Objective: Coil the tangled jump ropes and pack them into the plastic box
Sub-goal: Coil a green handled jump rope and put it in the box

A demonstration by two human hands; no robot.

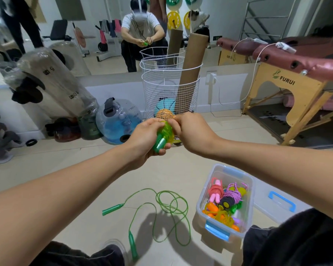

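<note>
Coiled glossy green rope (164,131) with smooth handles sits in my left grip (145,140); my right grip (188,131) pinches its loops.

Glossy plastic box (204,198) (clear); white wire basket (152,89).

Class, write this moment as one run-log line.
left hand: grips coiled green jump rope | right hand: pinches its cord | second green rope: loose on floor | clear plastic box: partly filled, open
</note>
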